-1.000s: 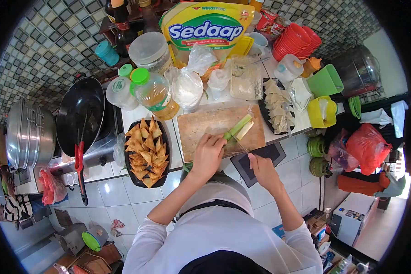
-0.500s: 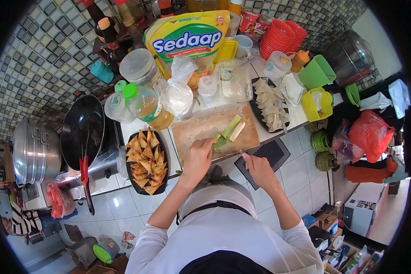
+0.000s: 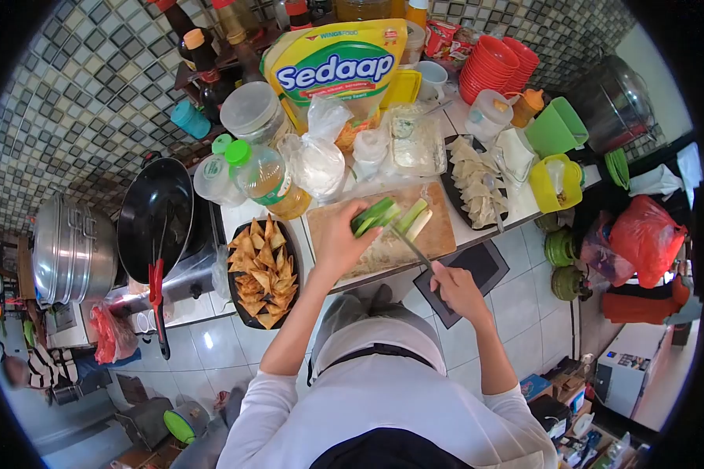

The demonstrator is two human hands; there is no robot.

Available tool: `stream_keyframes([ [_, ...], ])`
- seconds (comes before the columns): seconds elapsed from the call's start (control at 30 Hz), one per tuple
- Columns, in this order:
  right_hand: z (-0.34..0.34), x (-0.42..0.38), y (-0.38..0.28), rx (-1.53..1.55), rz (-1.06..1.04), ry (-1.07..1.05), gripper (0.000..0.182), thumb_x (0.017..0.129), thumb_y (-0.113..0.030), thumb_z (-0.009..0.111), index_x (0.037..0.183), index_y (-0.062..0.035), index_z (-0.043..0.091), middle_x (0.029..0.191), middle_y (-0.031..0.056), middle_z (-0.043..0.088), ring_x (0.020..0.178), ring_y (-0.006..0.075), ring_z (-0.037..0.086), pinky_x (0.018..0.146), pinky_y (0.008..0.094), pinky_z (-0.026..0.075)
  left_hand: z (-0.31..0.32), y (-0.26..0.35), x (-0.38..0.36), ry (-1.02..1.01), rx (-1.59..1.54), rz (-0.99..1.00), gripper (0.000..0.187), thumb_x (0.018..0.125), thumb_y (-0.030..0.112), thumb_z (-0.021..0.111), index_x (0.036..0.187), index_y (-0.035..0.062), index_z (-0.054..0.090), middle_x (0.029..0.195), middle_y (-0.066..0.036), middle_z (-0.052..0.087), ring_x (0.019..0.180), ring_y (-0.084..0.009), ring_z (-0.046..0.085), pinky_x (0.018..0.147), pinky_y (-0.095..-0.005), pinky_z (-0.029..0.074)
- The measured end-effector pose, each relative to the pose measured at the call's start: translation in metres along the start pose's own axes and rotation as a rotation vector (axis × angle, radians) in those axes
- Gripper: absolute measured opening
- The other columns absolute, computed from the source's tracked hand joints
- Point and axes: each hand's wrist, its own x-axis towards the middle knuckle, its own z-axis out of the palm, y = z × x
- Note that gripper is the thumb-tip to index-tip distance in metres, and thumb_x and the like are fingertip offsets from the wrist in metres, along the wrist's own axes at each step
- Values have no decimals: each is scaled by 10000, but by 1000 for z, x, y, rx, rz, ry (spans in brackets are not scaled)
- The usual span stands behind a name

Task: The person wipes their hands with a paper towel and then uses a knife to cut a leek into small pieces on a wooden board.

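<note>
My left hand (image 3: 346,241) is closed around dark-green cucumber pieces (image 3: 375,216) over the left-middle of the wooden cutting board (image 3: 332,223). My right hand (image 3: 457,288) grips the handle of a knife (image 3: 414,248) at the board's front edge. Its blade points up and left, with the tip right at the cut ends of the held pieces. Further cucumber strips (image 3: 419,222), pale inside, lie on the board just right of the blade tip.
Left of the board stands a black plate of fried triangles (image 3: 262,270); right, a black plate of pale uncooked dumplings (image 3: 475,184). Behind are an oil bottle (image 3: 270,187), a bag of white powder (image 3: 318,168) and a clear container (image 3: 414,148). A wok (image 3: 155,215) sits far left.
My left hand has lifted and turned the cucumber pieces, showing their dark-green skin. The knife has shifted slightly right and now shows more of its blade. The whole view has moved a little.
</note>
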Motion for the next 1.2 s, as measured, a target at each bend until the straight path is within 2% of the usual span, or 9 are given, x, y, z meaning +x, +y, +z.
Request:
stream_keyframes([
  [0.07, -6, -2, 2, 148, 95, 48, 576, 968, -450, 425, 677, 24, 575, 487, 49, 432, 465, 142, 447, 477, 319, 374, 10, -4, 16, 21, -24, 96, 331, 736, 62, 745, 1016, -9, 585, 868, -116, 668, 820, -156, 629, 750, -289, 478],
  [0.13, -16, -2, 3, 142, 105, 114, 579, 970, -454, 418, 670, 16, 573, 478, 33, 419, 449, 130, 435, 460, 313, 362, 19, 0, 29, -66, -9, 94, 290, 748, 83, 715, 990, -2, 580, 874, -154, 663, 813, -257, 646, 752, -330, 482],
  [0.33, -33, 1, 14, 181, 131, 231, 570, 976, -455, 409, 672, 1, 566, 465, 10, 395, 406, 94, 389, 409, 285, 316, 36, -14, 39, -117, -67, 42, 311, 759, 104, 703, 1031, 10, 586, 912, -135, 673, 842, -199, 641, 779, -300, 476],
  [0.53, -28, 2, 15, 187, 133, 248, 562, 978, -448, 409, 680, 2, 565, 463, 13, 390, 404, 91, 386, 402, 281, 315, 19, -13, 38, -129, 8, 88, 378, 713, 73, 720, 1057, 11, 576, 907, -133, 670, 815, -211, 633, 762, -311, 480],
  [0.87, -21, 12, 22, 25, 68, 314, 567, 977, -419, 419, 673, 37, 563, 502, 116, 455, 482, 194, 468, 526, 349, 386, 36, -2, 43, -180, 123, 56, 389, 686, 36, 733, 1042, 21, 577, 934, -158, 670, 862, -282, 651, 777, -357, 492],
  [0.93, -21, 11, 18, 23, 76, 300, 562, 978, -413, 420, 675, 39, 562, 511, 124, 464, 492, 199, 474, 533, 350, 391, 38, -1, 43, -182, 79, 104, 398, 676, -10, 713, 1042, 7, 556, 901, -203, 655, 846, -380, 629, 750, -397, 493],
  [1.07, -19, 10, 15, -9, 43, 311, 548, 978, -400, 423, 681, 39, 562, 521, 135, 473, 500, 210, 482, 544, 356, 398, 36, -4, 42, -150, 51, 126, 377, 703, 14, 709, 1048, 6, 557, 906, -202, 655, 844, -367, 638, 738, -395, 499],
  [1.17, -19, 10, 17, -6, 51, 312, 547, 977, -401, 422, 686, 40, 564, 523, 136, 474, 502, 216, 485, 547, 355, 400, 27, -15, 42, -100, 45, 169, 325, 782, 38, 675, 1082, 3, 556, 897, -167, 675, 827, -294, 668, 694, -359, 515],
  [1.2, -19, 10, 17, -11, 58, 313, 547, 978, -401, 422, 688, 40, 565, 523, 137, 473, 503, 217, 487, 547, 354, 400, 22, -15, 43, -163, -237, 9, 299, 823, 49, 649, 1101, -1, 552, 911, -137, 677, 825, -246, 669, 677, -329, 520],
])
